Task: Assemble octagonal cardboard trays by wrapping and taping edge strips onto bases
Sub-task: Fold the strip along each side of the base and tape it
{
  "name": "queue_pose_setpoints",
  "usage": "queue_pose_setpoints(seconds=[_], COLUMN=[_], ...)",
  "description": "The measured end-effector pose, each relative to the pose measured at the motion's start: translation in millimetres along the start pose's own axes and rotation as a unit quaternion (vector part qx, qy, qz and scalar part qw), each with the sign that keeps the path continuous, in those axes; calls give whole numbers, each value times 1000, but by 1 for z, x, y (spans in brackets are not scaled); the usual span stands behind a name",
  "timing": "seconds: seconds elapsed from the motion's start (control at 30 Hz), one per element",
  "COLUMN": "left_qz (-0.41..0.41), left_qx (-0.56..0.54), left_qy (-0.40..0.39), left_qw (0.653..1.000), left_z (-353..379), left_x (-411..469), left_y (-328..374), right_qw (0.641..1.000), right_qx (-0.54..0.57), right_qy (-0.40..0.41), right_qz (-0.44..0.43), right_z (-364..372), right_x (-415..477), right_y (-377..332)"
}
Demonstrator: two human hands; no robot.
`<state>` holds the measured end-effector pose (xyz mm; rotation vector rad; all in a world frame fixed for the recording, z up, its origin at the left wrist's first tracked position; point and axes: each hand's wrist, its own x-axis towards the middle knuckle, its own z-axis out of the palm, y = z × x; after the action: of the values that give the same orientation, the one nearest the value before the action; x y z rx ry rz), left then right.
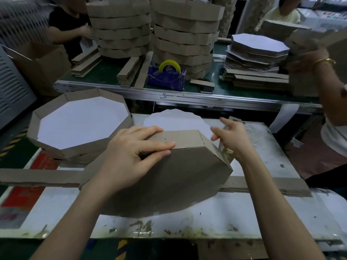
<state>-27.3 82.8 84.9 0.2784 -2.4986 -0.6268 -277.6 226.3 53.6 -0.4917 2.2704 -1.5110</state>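
The half-built tray (178,175) stands tilted on the white table (187,218), dead centre, with its brown underside facing us. The left hand (131,156) lies across the top edge strip (180,139), fingers straight and pressing, thumb against the base. The right hand (232,141) is at 2 o'clock, just beside the strip's side, with its fingers loosely spread. Honestly can't tell if it's pinching anything.

Long loose strips (37,177) run from 9 to 3 under the tray, crowding both sides. A white base (176,119) lies at 12. The finished tray (47,147) at 10 shows its white floor. Further off at 12, the blue dispenser (165,79) holds a yellow tape roll (170,64).
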Motion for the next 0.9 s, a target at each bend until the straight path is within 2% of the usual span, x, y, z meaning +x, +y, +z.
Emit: queue_pose_setpoints(seconds=[0.1,0.2,0.33,0.57,0.9], left_qz=[6,5,0,-26,-5], left_qx=[13,3,0,-21,30], left_qy=[-21,-35,-24,-4,-37], left_qw=[1000,999,1000,999,999], left_z=[-3,-7,-8,-3,-6], left_x=[-1,1,0,-3,-3], left_y=[4,1,-5,-8,-4], right_qw=[993,973,958,955,957], right_qx=[91,188,215,234,226], right_qy=[-47,-123,-185,-183,-180], right_qz=[-54,-56,-46,-5,-10], right_z=[7,14,22,27,28], right_x=[-27,-55,-89,-125,-160], right_y=[-47,-80,-90,-70,-50])
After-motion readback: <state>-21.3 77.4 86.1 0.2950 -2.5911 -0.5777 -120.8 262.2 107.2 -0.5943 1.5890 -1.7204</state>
